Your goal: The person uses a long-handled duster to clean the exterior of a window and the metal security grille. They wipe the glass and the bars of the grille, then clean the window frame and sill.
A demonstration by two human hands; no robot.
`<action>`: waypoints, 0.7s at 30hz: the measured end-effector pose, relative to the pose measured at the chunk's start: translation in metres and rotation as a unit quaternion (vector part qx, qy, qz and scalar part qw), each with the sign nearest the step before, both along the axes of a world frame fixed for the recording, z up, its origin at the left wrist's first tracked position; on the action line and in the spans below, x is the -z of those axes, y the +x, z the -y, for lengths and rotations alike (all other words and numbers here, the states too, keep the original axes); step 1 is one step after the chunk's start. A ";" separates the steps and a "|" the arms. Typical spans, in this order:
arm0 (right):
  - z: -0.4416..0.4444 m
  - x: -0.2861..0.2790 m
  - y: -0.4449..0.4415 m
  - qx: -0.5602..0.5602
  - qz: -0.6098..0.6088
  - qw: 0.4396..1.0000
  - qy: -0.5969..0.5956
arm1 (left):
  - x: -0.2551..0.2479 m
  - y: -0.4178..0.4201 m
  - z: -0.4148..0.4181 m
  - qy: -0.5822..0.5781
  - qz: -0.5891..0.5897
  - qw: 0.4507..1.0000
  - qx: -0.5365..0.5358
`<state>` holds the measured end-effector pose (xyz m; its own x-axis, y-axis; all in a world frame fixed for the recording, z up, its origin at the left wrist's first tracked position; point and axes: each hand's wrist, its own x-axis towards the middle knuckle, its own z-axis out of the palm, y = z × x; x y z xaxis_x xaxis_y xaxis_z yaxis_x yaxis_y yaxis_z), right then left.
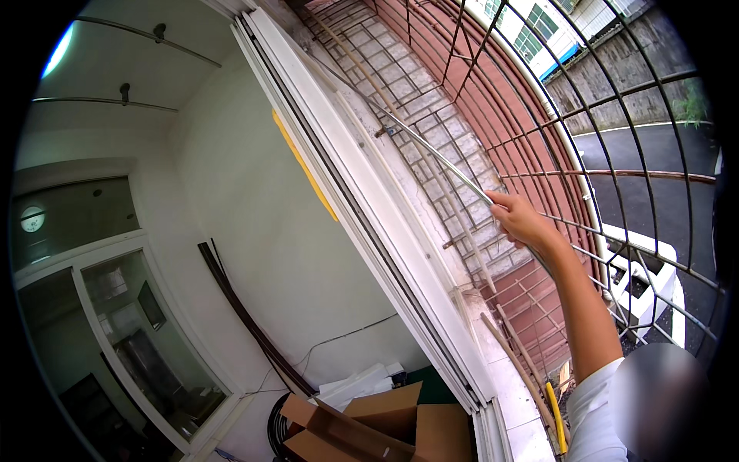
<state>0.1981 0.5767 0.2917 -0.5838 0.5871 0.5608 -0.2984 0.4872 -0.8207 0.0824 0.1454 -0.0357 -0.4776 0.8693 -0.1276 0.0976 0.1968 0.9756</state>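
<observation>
My right hand (517, 219) reaches out from the lower right, past the window frame, with its fingers closed around a long thin metal rod (444, 161). The rod runs diagonally to the upper left, between the white sliding window frame (358, 190) and the metal security bars (618, 95). Its far end is hard to make out against the wall. Part of the rod shows below the hand, beside the forearm. Below the hand, a yellow tube (555, 413) lies by the tiled sill (514, 398). My left hand is out of view.
Open cardboard boxes (441, 430) and a black coil (278, 424) stand indoors at the bottom. Dark long strips (248, 317) lean against the wall. A yellow strip (303, 164) shows along the frame. Thin poles (519, 369) lie beside the sill. A blurred patch covers the lower right.
</observation>
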 end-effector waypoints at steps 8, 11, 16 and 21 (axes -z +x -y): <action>0.012 0.034 0.061 0.302 0.024 0.934 0.188 | 0.001 0.005 0.001 -0.028 -0.005 1.000 0.002; 0.014 0.050 0.075 0.296 -0.012 0.941 0.165 | -0.005 0.009 -0.003 -0.046 -0.008 0.999 0.011; 0.006 0.043 0.070 0.260 -0.119 0.946 0.156 | 0.002 0.002 -0.008 -0.045 -0.027 0.998 0.036; 0.000 -0.003 0.058 0.164 -0.069 0.978 0.110 | 0.001 -0.001 -0.009 -0.040 -0.045 0.997 0.045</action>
<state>0.2558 0.5766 0.2946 -0.2941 0.5862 0.7549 -0.1969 0.7357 -0.6481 0.0817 0.1539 -0.0369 -0.4099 0.8983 -0.1584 0.2052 0.2600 0.9436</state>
